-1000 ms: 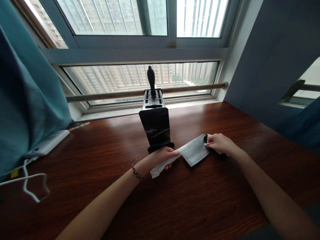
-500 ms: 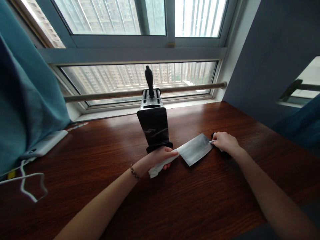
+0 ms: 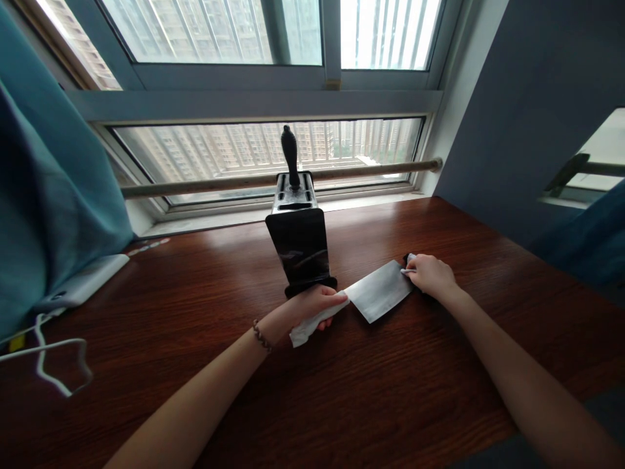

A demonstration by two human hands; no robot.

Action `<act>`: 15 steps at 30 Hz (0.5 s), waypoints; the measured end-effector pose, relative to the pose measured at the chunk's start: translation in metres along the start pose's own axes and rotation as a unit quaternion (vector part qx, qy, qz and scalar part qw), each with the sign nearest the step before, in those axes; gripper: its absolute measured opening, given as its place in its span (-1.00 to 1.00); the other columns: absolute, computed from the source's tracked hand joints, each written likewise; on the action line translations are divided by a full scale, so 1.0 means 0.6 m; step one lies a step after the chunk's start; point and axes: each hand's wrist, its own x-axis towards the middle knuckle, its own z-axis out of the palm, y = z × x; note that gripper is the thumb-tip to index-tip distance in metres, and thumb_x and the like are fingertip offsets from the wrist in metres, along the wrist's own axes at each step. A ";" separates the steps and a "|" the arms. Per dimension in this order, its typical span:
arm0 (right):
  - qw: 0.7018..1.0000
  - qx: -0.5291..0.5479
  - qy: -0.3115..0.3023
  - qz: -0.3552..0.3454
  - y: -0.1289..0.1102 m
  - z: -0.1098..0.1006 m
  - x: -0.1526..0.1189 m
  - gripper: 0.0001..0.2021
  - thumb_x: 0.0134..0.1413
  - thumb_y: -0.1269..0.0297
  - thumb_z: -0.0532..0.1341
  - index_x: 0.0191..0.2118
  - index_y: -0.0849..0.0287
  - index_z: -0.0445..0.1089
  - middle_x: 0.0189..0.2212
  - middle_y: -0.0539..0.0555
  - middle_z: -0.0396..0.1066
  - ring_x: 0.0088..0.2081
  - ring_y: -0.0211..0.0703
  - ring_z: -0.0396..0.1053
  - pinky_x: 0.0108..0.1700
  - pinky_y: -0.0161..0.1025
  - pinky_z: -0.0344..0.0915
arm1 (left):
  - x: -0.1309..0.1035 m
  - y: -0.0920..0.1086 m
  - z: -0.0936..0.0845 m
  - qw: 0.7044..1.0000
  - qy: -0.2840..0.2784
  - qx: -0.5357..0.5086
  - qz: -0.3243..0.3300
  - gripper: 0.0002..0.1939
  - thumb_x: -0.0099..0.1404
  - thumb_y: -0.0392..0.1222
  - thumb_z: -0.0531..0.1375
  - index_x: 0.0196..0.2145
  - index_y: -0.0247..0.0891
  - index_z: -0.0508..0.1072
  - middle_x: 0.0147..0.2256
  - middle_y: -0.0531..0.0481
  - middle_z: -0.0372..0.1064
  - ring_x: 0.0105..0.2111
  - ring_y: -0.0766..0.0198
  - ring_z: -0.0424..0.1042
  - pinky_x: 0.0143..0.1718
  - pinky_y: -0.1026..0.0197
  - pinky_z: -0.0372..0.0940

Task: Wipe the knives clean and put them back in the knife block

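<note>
Two hands on cleaver [image 3: 378, 296], lying flat near table [image 3: 390, 404] middle, just right of knife block [image 3: 300, 251]. Right hand [image 3: 428, 275] closed on handle; left hand [image 3: 317, 305] grips cloth [image 3: 312, 324] at blade tip. Since last second blade barely shifts, cloth stays at tip: wiping looks paused.

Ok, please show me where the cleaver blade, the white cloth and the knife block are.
cleaver blade [image 3: 378, 294], head view, middle of the flat side.
white cloth [image 3: 306, 331], head view, loose end below the left hand.
knife block [image 3: 299, 251], head view, dark front face.
</note>
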 end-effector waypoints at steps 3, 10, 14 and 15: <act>0.999 -0.012 -0.002 0.048 0.012 -0.002 0.007 -0.79 0.09 0.16 0.14 -0.29 0.07 0.50 -0.24 0.11 0.46 -0.24 0.07 0.41 -0.38 -0.18 0.14 | -0.001 -0.001 0.001 1.000 0.007 0.003 0.002 -0.54 0.19 0.27 0.13 -0.37 -0.25 0.30 -0.62 0.04 0.31 -0.69 0.32 0.24 -0.68 0.30 0.10; 0.997 0.022 0.060 -0.048 0.005 0.003 0.002 -0.75 0.16 0.14 0.11 -0.28 0.09 0.51 -0.24 0.09 0.41 -0.26 -0.06 0.40 -0.34 -0.22 0.17 | -0.004 0.001 0.001 0.999 0.019 0.027 0.004 -0.55 0.23 0.25 0.10 -0.38 -0.23 0.33 -0.63 0.03 0.31 -0.70 0.31 0.23 -0.70 0.30 0.06; 0.994 0.043 0.020 -0.094 -0.010 0.006 -0.003 -0.78 0.12 0.13 0.15 -0.31 0.07 0.51 -0.26 0.05 0.43 -0.27 -0.08 0.39 -0.35 -0.24 0.15 | -0.003 0.000 -0.001 0.999 0.020 0.025 0.003 -0.55 0.21 0.27 0.11 -0.38 -0.23 0.33 -0.63 0.03 0.30 -0.70 0.31 0.23 -0.68 0.29 0.07; 0.997 0.029 0.019 -0.072 -0.011 0.006 -0.003 -0.77 0.12 0.13 0.14 -0.31 0.07 0.51 -0.25 0.06 0.44 -0.27 -0.06 0.39 -0.36 -0.22 0.14 | -0.002 0.000 -0.001 0.999 0.020 0.025 0.003 -0.54 0.20 0.28 0.12 -0.38 -0.23 0.33 -0.63 0.03 0.30 -0.70 0.31 0.23 -0.68 0.29 0.07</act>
